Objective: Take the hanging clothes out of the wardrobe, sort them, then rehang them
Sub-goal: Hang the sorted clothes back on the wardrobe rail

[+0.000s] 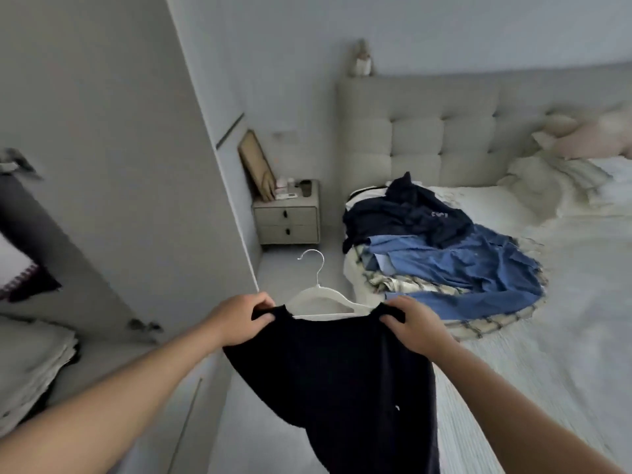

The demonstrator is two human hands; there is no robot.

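Indoors, you are holding a dark, soft knit top (335, 381) by its shoulders, your left hand (241, 318) and right hand (415, 328) each pinching a corner of fabric. A white plastic hanger (319, 297) with a curved metal hook is sitting in the neckline. On the pale bed (554, 302) beyond, a crumpled heap of clothes (441, 244) is lying: navy, blue denim-like cloth and checked fabric. A tufted headboard (427, 142) and a two-drawer nightstand (289, 217) are standing behind.
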